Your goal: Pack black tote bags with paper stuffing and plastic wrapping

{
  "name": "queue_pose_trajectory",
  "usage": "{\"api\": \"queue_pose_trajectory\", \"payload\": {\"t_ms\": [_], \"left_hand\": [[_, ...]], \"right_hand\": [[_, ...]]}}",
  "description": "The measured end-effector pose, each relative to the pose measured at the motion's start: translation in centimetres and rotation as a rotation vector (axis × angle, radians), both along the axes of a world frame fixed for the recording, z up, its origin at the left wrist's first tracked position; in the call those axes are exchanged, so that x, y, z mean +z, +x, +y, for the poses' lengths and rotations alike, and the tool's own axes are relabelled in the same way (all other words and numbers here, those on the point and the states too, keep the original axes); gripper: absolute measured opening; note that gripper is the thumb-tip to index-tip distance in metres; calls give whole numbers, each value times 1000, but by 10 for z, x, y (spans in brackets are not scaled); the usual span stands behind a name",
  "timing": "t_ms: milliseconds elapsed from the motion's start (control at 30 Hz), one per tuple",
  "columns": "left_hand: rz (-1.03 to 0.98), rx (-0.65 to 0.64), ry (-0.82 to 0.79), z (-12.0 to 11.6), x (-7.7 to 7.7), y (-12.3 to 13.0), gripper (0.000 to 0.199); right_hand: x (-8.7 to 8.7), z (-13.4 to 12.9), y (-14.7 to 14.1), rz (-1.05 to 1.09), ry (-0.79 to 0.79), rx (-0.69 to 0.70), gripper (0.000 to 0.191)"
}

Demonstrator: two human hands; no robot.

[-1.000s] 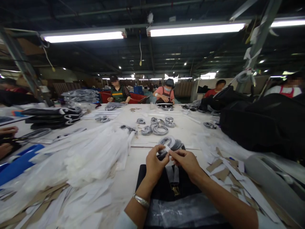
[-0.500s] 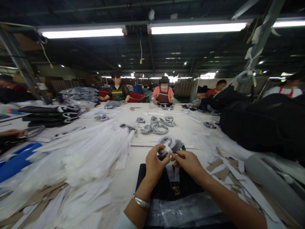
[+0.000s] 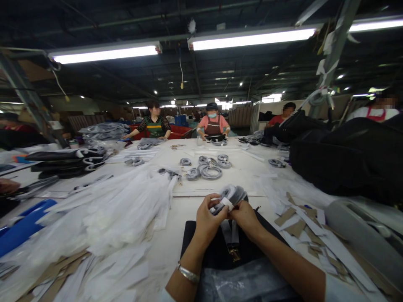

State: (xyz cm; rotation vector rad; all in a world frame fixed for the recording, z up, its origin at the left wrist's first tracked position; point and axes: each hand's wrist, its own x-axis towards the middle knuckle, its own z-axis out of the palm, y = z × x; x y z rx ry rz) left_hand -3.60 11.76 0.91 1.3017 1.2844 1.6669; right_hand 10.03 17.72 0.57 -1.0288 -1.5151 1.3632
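Closely, left fingers (image 3: 211, 197) and right fingers (image 3: 237, 213) flank the coiled strap (image 3: 234, 194).

Overhead, long tube lights (image 3: 252, 39) glared pure white above you, while the ceiling (image 3: 126, 21) behind them sank into gloom. Your pale table (image 3: 160, 251) caught a muted, even light with soft shadows, and the black heap (image 3: 346, 155) to your right lost most detail. Your left hand (image 3: 208, 216) and right hand (image 3: 247, 218) came out readable. Toward the edges, your wide view stretched and smeared, blurring a co-worker's hand (image 3: 9, 185).
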Motion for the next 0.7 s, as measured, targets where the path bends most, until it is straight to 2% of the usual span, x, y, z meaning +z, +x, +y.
{"api": "queue_pose_trajectory", "payload": {"t_ms": [67, 167, 267, 367, 533, 700], "left_hand": [[-19, 35, -12, 1, -1, -3, 41], [-69, 86, -17, 2, -2, -10, 43], [-57, 57, -5, 3, -4, -12, 44], [-33, 33, -6, 3, -5, -9, 43], [67, 64, 2, 4, -8, -7, 34], [241, 150, 17, 4, -6, -1, 23]], "right_hand": [[0, 0, 0, 10, -37, -4, 23], [8, -7, 4, 81, -82, 36, 36], [21, -16, 5, 161, -104, 104, 45], [27, -15, -1, 113, -114, 47, 50], [15, -3, -12, 98, -95, -50, 50], [-3, 3, -8, 137, -113, -99, 49]]}}
